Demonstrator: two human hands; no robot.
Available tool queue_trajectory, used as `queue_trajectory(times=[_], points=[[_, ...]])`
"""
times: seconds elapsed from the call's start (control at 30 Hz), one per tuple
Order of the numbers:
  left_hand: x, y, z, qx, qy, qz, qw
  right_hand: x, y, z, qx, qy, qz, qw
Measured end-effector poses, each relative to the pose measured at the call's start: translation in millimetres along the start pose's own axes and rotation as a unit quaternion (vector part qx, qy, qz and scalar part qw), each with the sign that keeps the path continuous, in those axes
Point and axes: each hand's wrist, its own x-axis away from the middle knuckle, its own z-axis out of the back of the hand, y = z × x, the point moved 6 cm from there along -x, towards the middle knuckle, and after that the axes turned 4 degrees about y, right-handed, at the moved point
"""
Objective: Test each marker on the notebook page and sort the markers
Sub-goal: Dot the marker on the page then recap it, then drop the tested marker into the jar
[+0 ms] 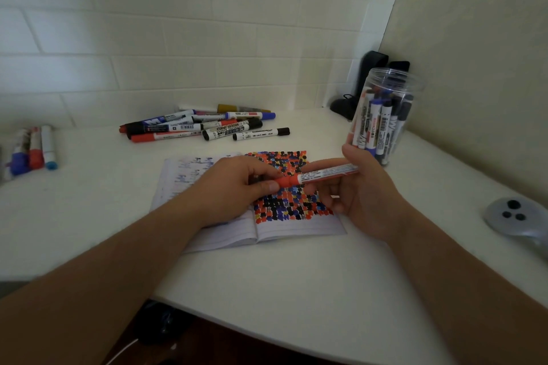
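A red marker (318, 176) lies level between both hands above the open notebook (284, 225). My left hand (237, 187) pinches its red cap end, and my right hand (361, 192) grips the white barrel. The notebook's right page is covered with red, black and blue test blots. A pile of several markers (201, 124) lies behind the notebook. A clear plastic jar (382, 115) holding several markers stands to the right, just behind my right hand. Three more markers (35, 148) lie at the far left.
A grey round object with dark dots (513, 213) sits at the table's right edge. Dark items (367, 83) stand in the back corner by the tiled wall. The white table's front edge curves close to me, with a dark floor below.
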Motion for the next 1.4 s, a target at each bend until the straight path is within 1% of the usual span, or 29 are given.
queue_trajectory(times=[0.07, 0.17, 0.23, 0.3, 0.5, 0.63, 0.73, 0.8, 0.9, 0.97, 1.0, 1.07, 1.1, 1.13, 1.2, 1.27, 1.4], points=[[0.9, -1.0, 1.4, 0.027, 0.005, 0.012, 1.000, -1.7, 0.3, 3.0, 0.018, 0.029, 0.005, 0.999], [2.2, -5.5, 7.8, 0.133, 0.027, 0.038, 0.990, -5.4, -5.8, 12.6, 0.083, 0.102, 0.065, 0.989], [3.5, -8.3, 12.1, 0.197, 0.041, 0.056, 0.978, -6.1, -9.1, 19.9, 0.089, 0.140, 0.088, 0.982], [3.9, -9.1, 14.5, 0.224, 0.049, 0.062, 0.971, -5.6, -8.8, 23.0, 0.095, 0.155, 0.092, 0.979], [4.3, -6.3, 16.9, 0.222, 0.045, 0.051, 0.973, -8.7, 1.0, 15.4, 0.141, 0.129, 0.049, 0.980], [2.8, -3.1, 14.4, 0.179, 0.012, 0.035, 0.983, -6.2, -4.4, 9.9, 0.174, 0.115, 0.069, 0.976], [2.9, 0.2, 10.9, 0.159, -0.022, 0.026, 0.987, -4.8, -12.0, 8.1, 0.173, 0.103, 0.098, 0.975], [2.5, -1.0, 11.3, 0.151, -0.008, 0.027, 0.988, -3.5, -16.6, 9.1, 0.164, 0.120, 0.116, 0.972], [1.9, -3.0, 12.8, 0.165, 0.030, 0.044, 0.985, 1.7, -24.0, 11.9, 0.165, 0.170, 0.137, 0.962], [2.3, -4.4, 12.8, 0.180, 0.041, 0.057, 0.981, 4.2, -25.3, 16.0, 0.128, 0.184, 0.121, 0.967], [2.8, -4.4, 13.4, 0.174, 0.043, 0.059, 0.982, 4.6, -24.6, 19.0, 0.075, 0.178, 0.101, 0.976], [4.1, -2.9, 14.4, 0.156, 0.040, 0.056, 0.985, 5.3, -24.0, 23.3, -0.057, 0.133, 0.061, 0.988], [4.6, -2.1, 14.5, 0.148, 0.036, 0.056, 0.987, 5.6, -25.1, 24.3, -0.098, 0.103, 0.055, 0.988], [4.8, -1.5, 14.4, 0.142, 0.032, 0.055, 0.988, 7.2, -26.5, 25.6, -0.107, 0.082, 0.054, 0.989], [5.1, -1.2, 13.3, 0.136, 0.028, 0.057, 0.989, 8.6, -26.5, 29.4, -0.081, 0.072, 0.059, 0.992], [5.1, -2.6, 12.1, 0.139, 0.026, 0.060, 0.988, 6.7, -24.3, 33.6, -0.059, 0.079, 0.055, 0.994], [4.0, -0.4, 10.9, 0.142, 0.021, 0.060, 0.988, 8.1, -30.2, 34.6, 0.018, 0.074, 0.093, 0.993]])
